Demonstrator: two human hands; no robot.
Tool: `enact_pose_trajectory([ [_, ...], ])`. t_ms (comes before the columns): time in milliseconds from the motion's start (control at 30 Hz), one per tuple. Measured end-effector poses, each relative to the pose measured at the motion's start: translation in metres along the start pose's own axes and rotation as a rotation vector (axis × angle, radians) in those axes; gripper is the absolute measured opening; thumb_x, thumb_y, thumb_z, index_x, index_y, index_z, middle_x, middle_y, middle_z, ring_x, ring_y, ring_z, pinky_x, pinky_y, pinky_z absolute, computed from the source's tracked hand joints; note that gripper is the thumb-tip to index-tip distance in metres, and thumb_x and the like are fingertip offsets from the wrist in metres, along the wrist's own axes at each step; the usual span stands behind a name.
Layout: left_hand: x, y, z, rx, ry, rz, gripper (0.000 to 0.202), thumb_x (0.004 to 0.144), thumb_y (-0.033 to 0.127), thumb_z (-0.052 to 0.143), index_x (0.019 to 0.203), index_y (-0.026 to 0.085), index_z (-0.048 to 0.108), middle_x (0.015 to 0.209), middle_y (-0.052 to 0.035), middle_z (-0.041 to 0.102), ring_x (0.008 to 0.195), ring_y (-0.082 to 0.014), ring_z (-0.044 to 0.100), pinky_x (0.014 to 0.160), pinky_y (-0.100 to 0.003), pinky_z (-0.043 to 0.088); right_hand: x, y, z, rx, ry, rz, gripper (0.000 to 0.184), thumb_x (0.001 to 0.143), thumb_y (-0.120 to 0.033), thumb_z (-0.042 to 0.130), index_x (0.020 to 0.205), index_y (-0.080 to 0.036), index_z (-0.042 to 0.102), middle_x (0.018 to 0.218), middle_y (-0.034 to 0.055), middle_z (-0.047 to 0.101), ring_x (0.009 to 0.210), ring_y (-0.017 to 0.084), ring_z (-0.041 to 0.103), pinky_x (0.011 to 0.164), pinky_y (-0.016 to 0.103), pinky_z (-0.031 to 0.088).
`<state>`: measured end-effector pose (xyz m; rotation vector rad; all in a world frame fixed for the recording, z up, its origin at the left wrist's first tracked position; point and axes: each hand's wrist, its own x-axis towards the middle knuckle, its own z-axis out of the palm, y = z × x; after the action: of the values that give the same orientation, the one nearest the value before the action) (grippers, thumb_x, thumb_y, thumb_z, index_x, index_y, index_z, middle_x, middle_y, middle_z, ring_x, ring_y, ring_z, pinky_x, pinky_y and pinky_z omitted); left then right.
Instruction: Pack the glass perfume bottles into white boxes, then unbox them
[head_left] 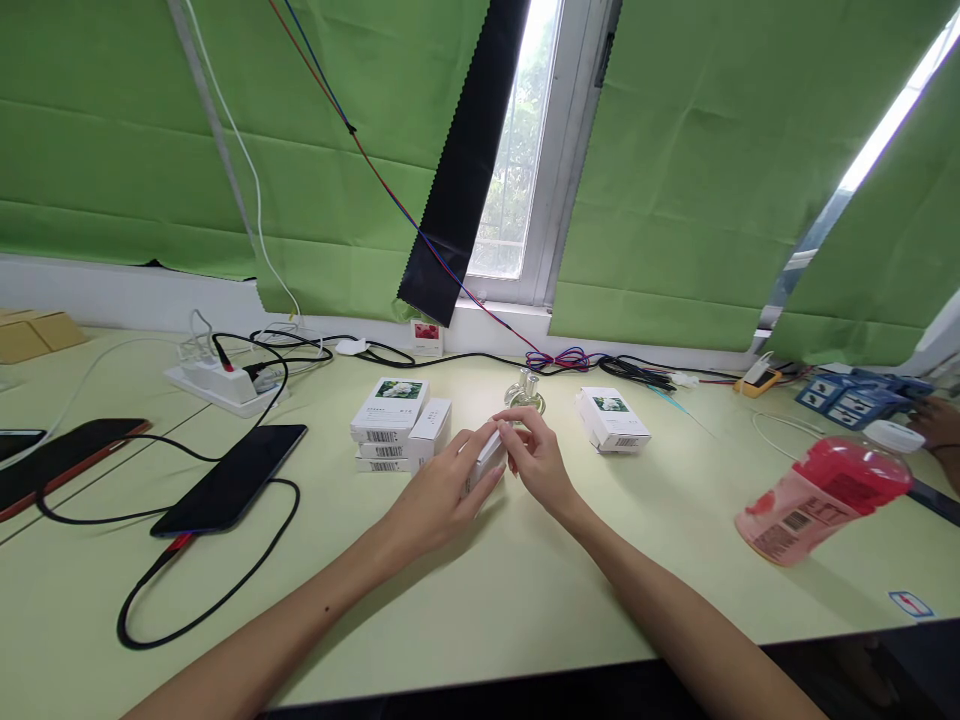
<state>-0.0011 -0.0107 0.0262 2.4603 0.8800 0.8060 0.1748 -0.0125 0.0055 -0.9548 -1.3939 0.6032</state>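
My left hand (442, 490) is wrapped round a small white box (489, 458) at the middle of the pale green table (465, 600). My right hand (534, 452) pinches the box's upper end with its fingertips. Just behind the hands stands a small clear glass bottle (525, 392). Left of them lies a stack of white boxes (397, 425) with barcodes and a flower picture on top. A single white box (612, 418) of the same kind lies to the right.
A dark phone (232, 478) on a black cable lies at the left, with a white power strip (221, 380) behind it. A pink bottle (825, 495) stands at the right. Another person's hand (941, 420) shows at the far right, near blue boxes (847, 400).
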Motion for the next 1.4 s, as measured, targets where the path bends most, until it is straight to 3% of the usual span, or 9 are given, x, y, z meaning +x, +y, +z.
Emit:
enact_pose_trajectory([
  [700,0.001,-0.002,0.001,-0.034,0.041,-0.014,0.045,0.107,0.039,0.035,0.151,0.034,0.04,0.124,-0.0066,0.065,0.096,-0.0215,0.065,0.086,-0.038,0.053,0.0,0.002,0.0,0.017,-0.008,-0.002,0.026,0.094,-0.048,0.062,0.099,-0.024,0.068,0.104,0.0059,0.06,0.077,0.014,0.059,0.05,0.022,0.045],
  [1400,0.001,-0.01,0.004,-0.03,0.095,0.064,0.041,0.107,0.034,0.035,0.145,0.03,0.048,0.124,-0.0068,0.065,0.107,-0.0219,0.063,0.09,-0.037,0.051,-0.003,0.002,0.001,-0.015,-0.004,-0.016,0.024,0.096,-0.046,0.061,0.102,-0.024,0.067,0.104,0.0049,0.057,0.07,0.011,0.056,0.048,0.023,0.044],
])
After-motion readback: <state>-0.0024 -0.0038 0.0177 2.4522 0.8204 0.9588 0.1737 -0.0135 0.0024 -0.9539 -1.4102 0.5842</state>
